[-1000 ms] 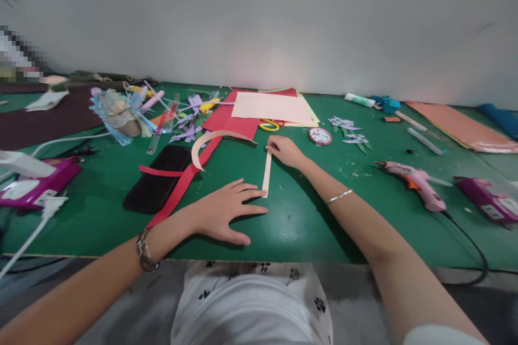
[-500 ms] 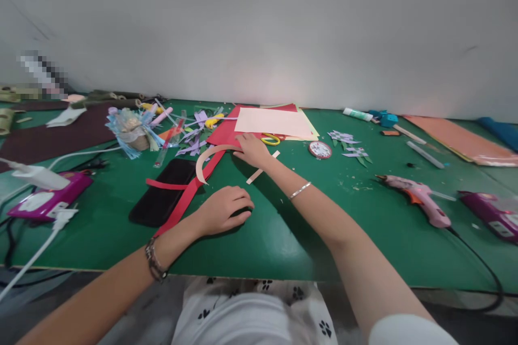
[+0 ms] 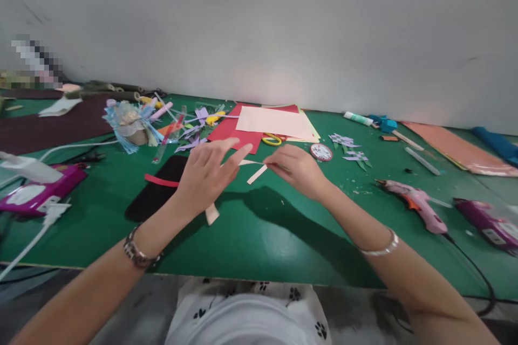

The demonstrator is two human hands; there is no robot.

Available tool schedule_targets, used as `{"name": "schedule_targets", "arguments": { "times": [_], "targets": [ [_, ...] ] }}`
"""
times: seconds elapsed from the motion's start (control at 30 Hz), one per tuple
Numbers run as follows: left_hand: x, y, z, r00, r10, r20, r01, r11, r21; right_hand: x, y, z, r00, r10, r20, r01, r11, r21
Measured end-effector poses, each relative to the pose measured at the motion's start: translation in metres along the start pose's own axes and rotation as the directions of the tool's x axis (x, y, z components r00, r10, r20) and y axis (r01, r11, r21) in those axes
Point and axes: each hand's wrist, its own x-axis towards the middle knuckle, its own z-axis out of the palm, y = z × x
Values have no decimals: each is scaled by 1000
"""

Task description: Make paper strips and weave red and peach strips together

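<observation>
Both my hands are raised above the green table (image 3: 283, 237). My right hand (image 3: 297, 170) pinches one end of a curved cream paper strip (image 3: 249, 163). The strip runs left behind my left hand (image 3: 206, 175), and its other end (image 3: 211, 214) hangs out below that palm. My left hand's fingers are stretched out along the strip. A short straight cream strip (image 3: 257, 174) lies on the table just under my hands. A long red paper strip (image 3: 162, 180) lies across a black phone (image 3: 156, 194) to the left.
Red and cream paper sheets (image 3: 275, 121) with yellow scissors (image 3: 270, 139) lie behind my hands. A pink glue gun (image 3: 413, 202) and a purple power strip (image 3: 485, 218) sit at right, another power strip (image 3: 34, 191) at left. Paper flowers and scraps (image 3: 133, 124) clutter the back left.
My right hand picked the curved cream strip off the table and brought it toward me. My left hand rose from the table and opened along it. The short strip stayed down.
</observation>
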Motion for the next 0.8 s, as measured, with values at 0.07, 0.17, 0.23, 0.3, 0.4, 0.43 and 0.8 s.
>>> {"name": "schedule_targets", "arguments": {
  "times": [0.07,0.17,0.23,0.3,0.4,0.43,0.8],
  "targets": [
    [3,1,2,992,127,-20,-128,992,-15,-23,-4,-12,996,-40,-81,34,997,-71],
    [-1,7,6,950,308,-54,-311,947,-75,-51,-9,-26,991,-99,-87,72,960,-269],
    [-9,15,10,916,399,-43,-402,906,-134,-68,-13,-31,991,-132,-15,116,917,-381],
    [-19,23,13,890,456,1,-445,868,-219,-82,-16,-31,987,-143,78,162,887,-431],
    [-34,36,18,863,490,121,-420,831,-364,-99,-20,-26,970,-81,227,175,885,-431],
    [-37,39,18,861,481,168,-383,828,-410,-103,-22,-23,963,-39,268,153,896,-417],
    [-37,62,18,892,275,359,-81,878,-472,-79,-51,18,951,12,308,11,997,-72]
  ]
}}
